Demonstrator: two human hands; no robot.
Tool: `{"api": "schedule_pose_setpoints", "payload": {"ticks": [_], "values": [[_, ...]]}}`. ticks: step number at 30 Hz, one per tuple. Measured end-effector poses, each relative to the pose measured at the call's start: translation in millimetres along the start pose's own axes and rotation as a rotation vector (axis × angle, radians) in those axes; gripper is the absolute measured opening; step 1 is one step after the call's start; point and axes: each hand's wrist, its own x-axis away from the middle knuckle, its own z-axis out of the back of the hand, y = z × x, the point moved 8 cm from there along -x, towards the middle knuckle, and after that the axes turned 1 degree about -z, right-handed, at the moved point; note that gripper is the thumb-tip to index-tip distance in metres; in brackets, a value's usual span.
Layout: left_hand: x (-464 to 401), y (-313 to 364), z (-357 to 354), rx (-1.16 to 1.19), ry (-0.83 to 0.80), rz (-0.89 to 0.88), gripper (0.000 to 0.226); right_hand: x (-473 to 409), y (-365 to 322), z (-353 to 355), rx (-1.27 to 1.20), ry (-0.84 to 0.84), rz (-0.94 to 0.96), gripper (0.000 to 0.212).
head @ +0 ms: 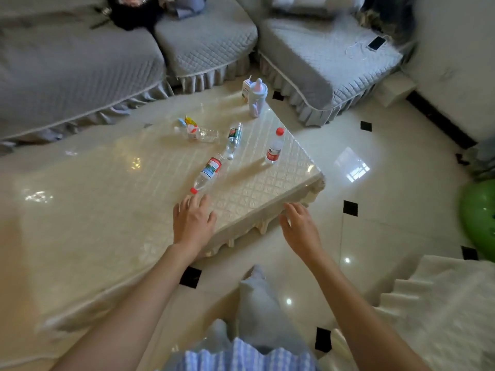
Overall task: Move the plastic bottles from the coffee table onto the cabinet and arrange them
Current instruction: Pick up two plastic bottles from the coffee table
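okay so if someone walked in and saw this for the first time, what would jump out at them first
Probably the plastic bottles scattered on the coffee table: a red-capped bottle lying nearest the open left hand, two more lying behind it, one upright bottle near the right edge. Next, the bright green ball on the floor at far right.

A coffee table (107, 210) with a shiny quilted cover holds four plastic bottles. The nearest bottle (207, 173) lies on its side, its red cap just beyond the left hand (193, 220), whose fingers are relaxed and hold nothing. A green-labelled bottle (234, 139) and a clear bottle (199, 132) also lie flat. A red-capped bottle (275, 147) stands upright near the corner. The right hand (300, 227) hovers loosely spread beside the table's edge. Grey sofas (80, 62) surround it.
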Motion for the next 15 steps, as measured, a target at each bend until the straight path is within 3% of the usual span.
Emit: {"api": "schedule_pose_setpoints", "payload": {"ticks": [15], "values": [[-83,-37,-26,0.063,0.022,0.231,0.044,-172,-18,-28,0.066,-0.223,0.21,0.04]]}}
